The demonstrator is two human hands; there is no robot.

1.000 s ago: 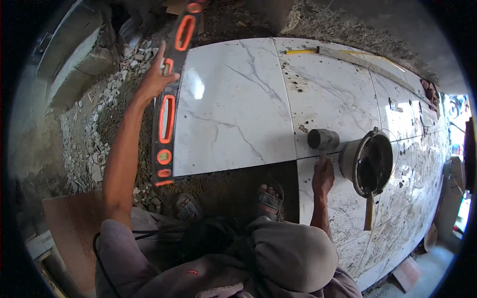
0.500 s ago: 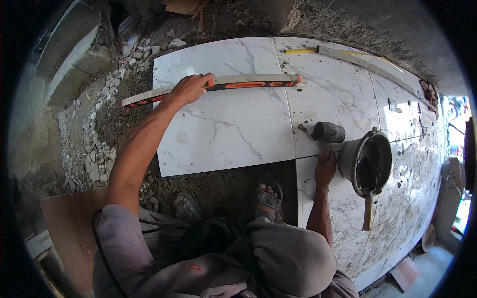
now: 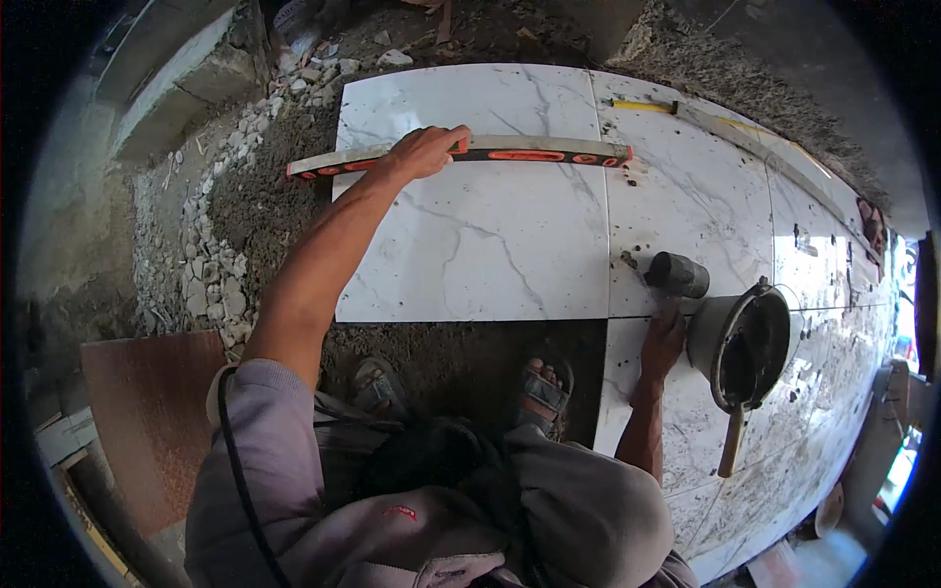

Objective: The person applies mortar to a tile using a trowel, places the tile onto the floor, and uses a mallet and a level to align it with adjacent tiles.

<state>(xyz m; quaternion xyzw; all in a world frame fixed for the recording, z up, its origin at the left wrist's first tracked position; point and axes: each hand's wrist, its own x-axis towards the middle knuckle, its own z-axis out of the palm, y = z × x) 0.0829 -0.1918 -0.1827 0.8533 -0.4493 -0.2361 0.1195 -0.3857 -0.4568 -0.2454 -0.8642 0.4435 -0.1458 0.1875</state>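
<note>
My left hand (image 3: 428, 152) is closed around a long spirit level (image 3: 529, 155) with a grey top edge and red-orange cutouts. The level lies across a large white marble-patterned tile (image 3: 490, 240), its left end jutting past the tile's edge and its right end on the neighbouring tile (image 3: 676, 211). Lower right, my right hand (image 3: 664, 341) grips a black rubber mallet (image 3: 677, 274) close to its head, which is low over or resting on the tiles; I cannot tell which. The handle is mostly hidden by the hand.
Right of my right hand stands a bucket (image 3: 708, 333) of dark grey mix, a wooden handle (image 3: 730, 443) at its rim. A long straight bar (image 3: 774, 162) lies along the far tiles. Rubble (image 3: 211, 279) borders the left, near a brown board (image 3: 152, 421). My sandalled feet (image 3: 544, 392) stand on dark bedding.
The whole view has shifted, so the tiles, level and bucket sit further right in the picture. Both hands keep their holds, with little visible movement against the tiles.
</note>
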